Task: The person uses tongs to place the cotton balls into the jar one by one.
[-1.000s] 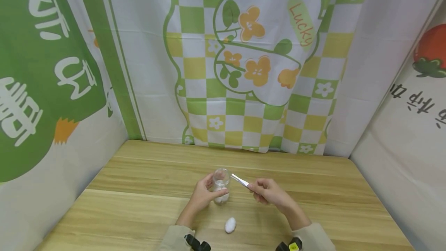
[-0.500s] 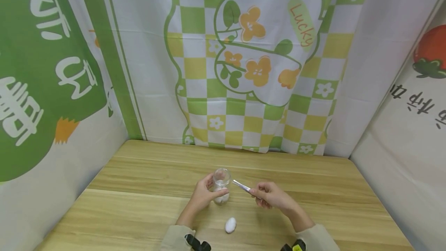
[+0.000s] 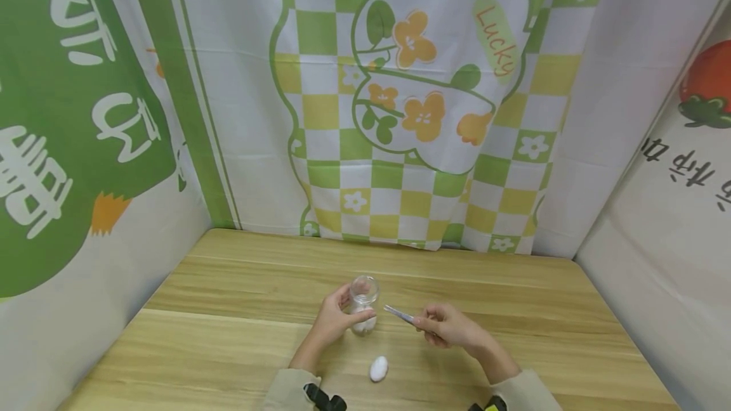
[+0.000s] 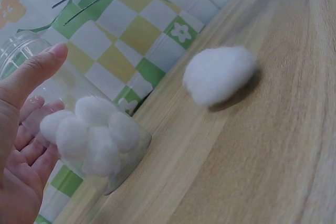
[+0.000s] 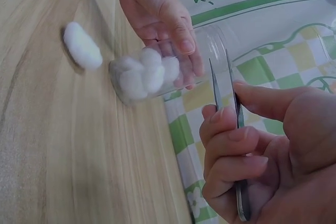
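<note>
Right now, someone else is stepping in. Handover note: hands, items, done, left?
Left hand: grips the clear jar, which stands upright on the wooden table.
Right hand: pinches metal tweezers, tips apart and empty, pointing toward the jar from its right.
Done: several cotton balls sit in the bottom of the jar.
Left: one loose cotton ball lies on the table in front of the jar, untouched. No lid is in view.
</note>
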